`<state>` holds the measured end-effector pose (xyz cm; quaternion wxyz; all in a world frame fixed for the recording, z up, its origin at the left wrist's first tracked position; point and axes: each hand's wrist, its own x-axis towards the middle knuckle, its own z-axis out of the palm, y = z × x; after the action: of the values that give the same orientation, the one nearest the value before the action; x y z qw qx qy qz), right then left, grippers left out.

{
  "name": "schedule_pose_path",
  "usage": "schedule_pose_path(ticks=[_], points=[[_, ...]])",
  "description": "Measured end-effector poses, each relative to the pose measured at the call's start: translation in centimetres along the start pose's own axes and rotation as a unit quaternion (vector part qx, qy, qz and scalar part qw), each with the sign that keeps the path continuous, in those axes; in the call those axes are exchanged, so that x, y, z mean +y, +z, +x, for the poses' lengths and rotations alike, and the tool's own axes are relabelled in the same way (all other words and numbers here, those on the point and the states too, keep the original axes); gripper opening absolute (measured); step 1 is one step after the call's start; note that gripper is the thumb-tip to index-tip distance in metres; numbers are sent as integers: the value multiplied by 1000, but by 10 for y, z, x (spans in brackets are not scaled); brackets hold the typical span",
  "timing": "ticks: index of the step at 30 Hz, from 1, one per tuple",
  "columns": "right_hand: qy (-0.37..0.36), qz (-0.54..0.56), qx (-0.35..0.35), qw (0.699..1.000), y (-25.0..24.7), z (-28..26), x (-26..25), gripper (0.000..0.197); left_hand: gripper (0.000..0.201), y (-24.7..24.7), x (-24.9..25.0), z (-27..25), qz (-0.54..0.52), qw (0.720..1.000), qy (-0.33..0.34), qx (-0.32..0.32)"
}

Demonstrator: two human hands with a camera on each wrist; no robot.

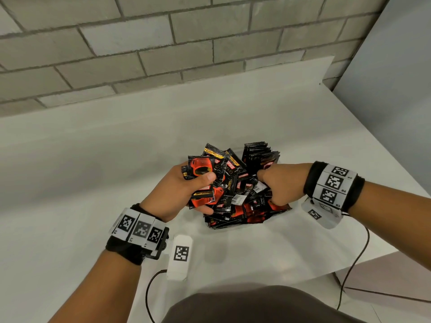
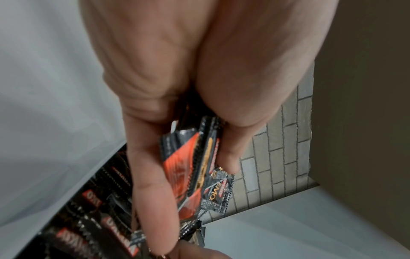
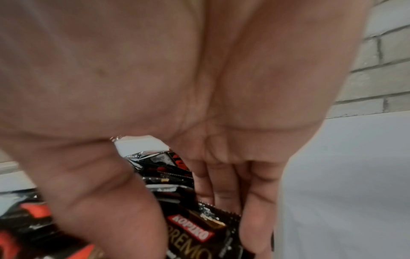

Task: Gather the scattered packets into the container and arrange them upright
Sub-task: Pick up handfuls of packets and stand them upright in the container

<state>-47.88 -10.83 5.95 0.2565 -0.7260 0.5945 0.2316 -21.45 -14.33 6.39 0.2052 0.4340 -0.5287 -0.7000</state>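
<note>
Pinched in the left hand (image 1: 177, 194), slick sachets (image 1: 205, 183) could fan out and slip — the right hand (image 1: 279, 183), closed on more from the pile (image 1: 245, 213), may scatter others.

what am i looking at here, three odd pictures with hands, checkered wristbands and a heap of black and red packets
There is no machine here: a person works with two bare hands. The marker-patterned wristbands carry small cameras. The wide picture comes from a camera on the head, looking down. The two close-ups look along each palm toward the fingers. On the white table lies a pile of black-and-red coffee sachets. The left hand grips a bunch of sachets, thumb on top. The right hand digs into the pile, with thumb and fingers curled round a Kopiko sachet.
</note>
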Motion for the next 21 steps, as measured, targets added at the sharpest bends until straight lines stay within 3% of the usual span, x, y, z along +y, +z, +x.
schedule_pose_path(ticks=[9,14,21], points=[[9,51,21,998,-9,-4,6,53,37,0,1,-1,0,1000,-1,2],[20,84,66,994,-14,-7,13,42,36,1,1,0,0,1000,-3,4],[23,139,118,983,-13,-18,17,46,38,4,2,-1,-10,1000,-3,5]])
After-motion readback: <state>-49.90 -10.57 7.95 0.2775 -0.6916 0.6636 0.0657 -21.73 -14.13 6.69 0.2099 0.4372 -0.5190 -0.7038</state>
